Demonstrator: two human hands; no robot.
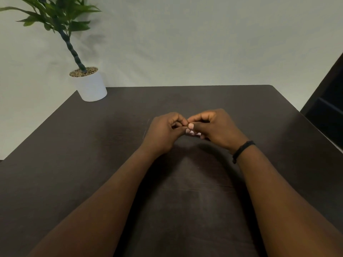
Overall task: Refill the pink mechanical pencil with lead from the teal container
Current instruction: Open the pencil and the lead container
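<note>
My two hands meet above the middle of the dark table [92,164]. My right hand [213,128] is curled around the pink pencil [194,134], of which only a short pink stretch shows under the thumb. My left hand [163,132] has its fingertips pinched together right at that pink end, touching the right hand's fingertips. What sits between the left fingertips is hidden. The teal container is not in sight. A few thin pale lines [146,128], possibly leads, lie on the table just left of my left hand.
A white pot with a green plant [91,86] stands at the table's far left corner. A dark piece of furniture [328,101] sits past the right edge. A black band circles my right wrist.
</note>
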